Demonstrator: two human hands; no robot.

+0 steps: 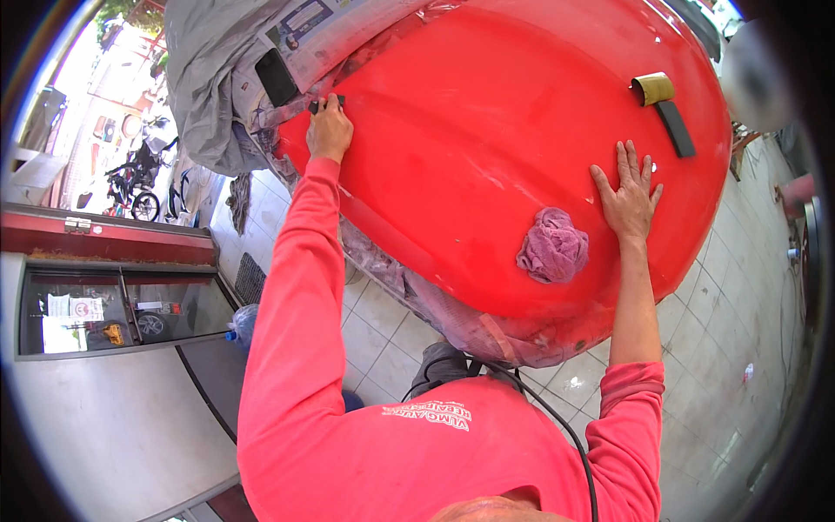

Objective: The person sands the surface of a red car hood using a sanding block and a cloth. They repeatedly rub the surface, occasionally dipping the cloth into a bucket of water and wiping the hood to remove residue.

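Before me spreads a glossy red car hood, with whitish smears on it. My left hand reaches to its far left edge, fingers closed on a small dark block, probably a sanding block; its underside is hidden. Flat on the right part of the hood, fingers spread, rests my right hand. A crumpled purple cloth lies to the left of that hand. Beyond its fingertips are a long dark grey block and a curled yellowish piece of sandpaper.
Printed paper and a grey cover drape the car at upper left, with a black flat rectangular object on the paper. Clear plastic film hangs along the near edge. Tiled floor surrounds the car; a cabinet stands at left.
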